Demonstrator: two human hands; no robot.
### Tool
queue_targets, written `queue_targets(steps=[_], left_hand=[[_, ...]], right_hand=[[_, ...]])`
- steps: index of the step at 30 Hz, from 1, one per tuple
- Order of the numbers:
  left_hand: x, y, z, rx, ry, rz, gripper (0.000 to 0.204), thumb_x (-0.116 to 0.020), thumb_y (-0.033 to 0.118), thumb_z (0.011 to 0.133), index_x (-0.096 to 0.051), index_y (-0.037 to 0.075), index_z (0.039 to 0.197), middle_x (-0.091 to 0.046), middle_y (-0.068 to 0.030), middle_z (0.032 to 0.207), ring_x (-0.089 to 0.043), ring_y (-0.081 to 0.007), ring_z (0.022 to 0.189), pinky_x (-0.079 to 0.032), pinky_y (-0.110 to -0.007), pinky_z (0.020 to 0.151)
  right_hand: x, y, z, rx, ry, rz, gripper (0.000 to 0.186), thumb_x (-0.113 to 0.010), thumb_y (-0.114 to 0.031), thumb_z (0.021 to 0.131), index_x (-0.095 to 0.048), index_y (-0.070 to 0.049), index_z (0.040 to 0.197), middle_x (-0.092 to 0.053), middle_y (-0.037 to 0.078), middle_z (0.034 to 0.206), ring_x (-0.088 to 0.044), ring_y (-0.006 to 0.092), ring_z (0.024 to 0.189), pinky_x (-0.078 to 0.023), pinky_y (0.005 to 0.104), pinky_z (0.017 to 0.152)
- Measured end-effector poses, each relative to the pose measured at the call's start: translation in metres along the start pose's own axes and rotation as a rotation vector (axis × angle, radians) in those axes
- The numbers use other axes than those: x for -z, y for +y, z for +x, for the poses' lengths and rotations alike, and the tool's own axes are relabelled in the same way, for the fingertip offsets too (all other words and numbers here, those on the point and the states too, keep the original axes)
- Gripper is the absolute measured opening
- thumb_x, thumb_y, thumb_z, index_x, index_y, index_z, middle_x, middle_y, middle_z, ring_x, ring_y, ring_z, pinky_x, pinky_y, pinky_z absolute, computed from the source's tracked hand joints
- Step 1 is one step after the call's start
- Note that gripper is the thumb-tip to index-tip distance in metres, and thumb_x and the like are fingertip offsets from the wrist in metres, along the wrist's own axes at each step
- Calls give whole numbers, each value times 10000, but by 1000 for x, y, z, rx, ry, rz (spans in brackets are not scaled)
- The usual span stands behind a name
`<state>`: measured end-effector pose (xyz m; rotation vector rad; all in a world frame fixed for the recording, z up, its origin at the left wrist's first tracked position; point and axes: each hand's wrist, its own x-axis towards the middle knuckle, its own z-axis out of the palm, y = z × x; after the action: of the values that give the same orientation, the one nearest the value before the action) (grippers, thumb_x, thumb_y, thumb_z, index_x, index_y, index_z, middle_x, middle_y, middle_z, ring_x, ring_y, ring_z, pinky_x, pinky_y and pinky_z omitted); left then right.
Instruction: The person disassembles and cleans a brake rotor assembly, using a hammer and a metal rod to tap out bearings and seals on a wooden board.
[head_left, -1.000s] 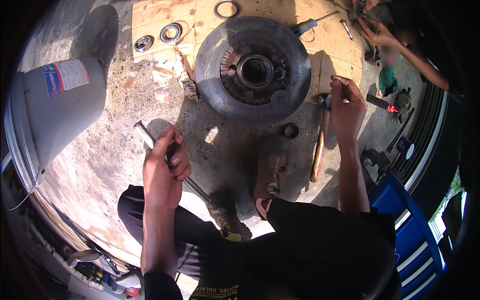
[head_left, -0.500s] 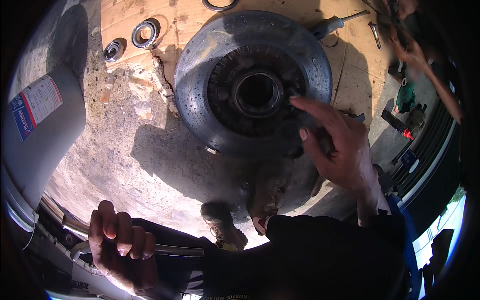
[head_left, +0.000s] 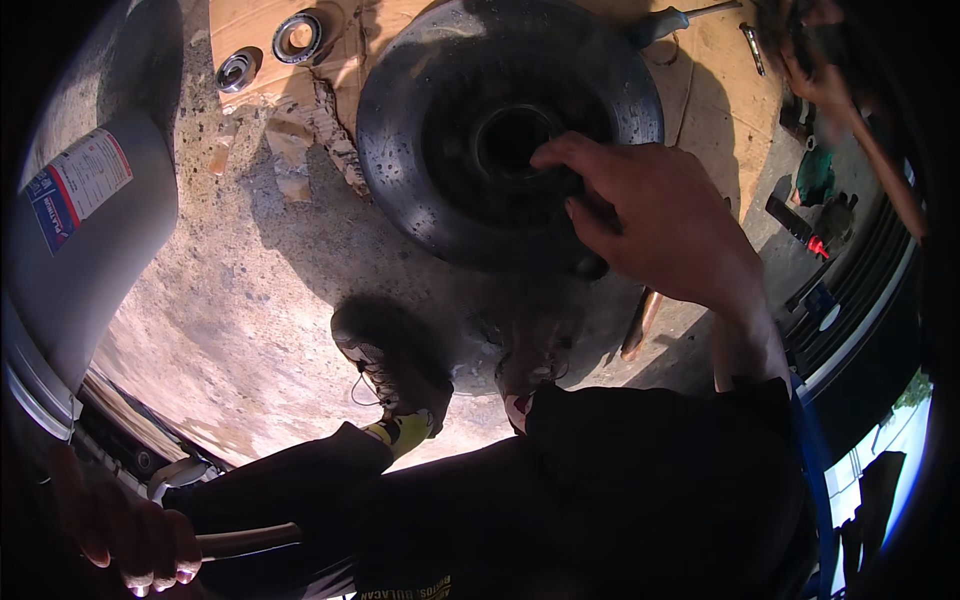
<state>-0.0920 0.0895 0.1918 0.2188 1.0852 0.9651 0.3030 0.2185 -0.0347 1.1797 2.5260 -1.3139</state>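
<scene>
The left hand point(head_left: 135, 540) is clamped on a metal rod point(head_left: 250, 541), which sticks out rightward over the person's dark trouser leg. Well apart from it, the right hand point(head_left: 670, 215) reaches over the rotor point(head_left: 455, 170), thumb and forefinger spread; the forefinger's tip is at the central hub, though whether it touches cannot be told. The rotor lies flat, across the near edge of the cardboard point(head_left: 720, 70) and out over the concrete floor point(head_left: 230, 290).

Two bearings rest by the cardboard's near left corner: one point(head_left: 237, 71) just beside the corner, the other point(head_left: 281, 45) farther in. A screwdriver point(head_left: 660, 25) lies beside the rotor, its shaft toward the cardboard's right edge, near a small metal bolt point(head_left: 752, 48). On the floor past that edge are a green cloth point(head_left: 815, 178) and a dark bottle point(head_left: 793, 222) with a red nozzle. A wooden handle point(head_left: 640, 325) shows below the right hand.
</scene>
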Motion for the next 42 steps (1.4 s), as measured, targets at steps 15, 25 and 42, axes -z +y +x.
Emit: queue_targets(steps=[15, 25, 42], left_hand=[[39, -2, -3, -2, -144, -88, 122, -348, 128, 1108, -365, 44, 1021, -546, -189, 802, -524, -297, 608, -474, -476, 657], [0, -8, 16, 10, 17, 163, 360, -251, 388, 1143, -365, 98, 963, -381, -52, 677, -334, -142, 509, -356, -321, 506], [-32, -25, 17, -113, 94, 315, 335, -282, 351, 1160, -344, 118, 928, -333, -14, 673, -280, -105, 519, -332, -269, 509]], right_hand=[[-13, -20, 1, -263, -37, 390, 340, -685, -159, 920, -636, -43, 1236, -623, 79, 695, -620, 173, 628, -479, 350, 616], [-20, -12, -1, -323, -55, 566, 527, -651, -192, 959, -547, -51, 1456, -655, 57, 765, -595, 120, 676, -491, 297, 662], [-36, -20, -6, -229, 76, 397, 453, -665, -264, 943, -649, -22, 1326, -708, 121, 799, -676, 213, 728, -529, 363, 722]])
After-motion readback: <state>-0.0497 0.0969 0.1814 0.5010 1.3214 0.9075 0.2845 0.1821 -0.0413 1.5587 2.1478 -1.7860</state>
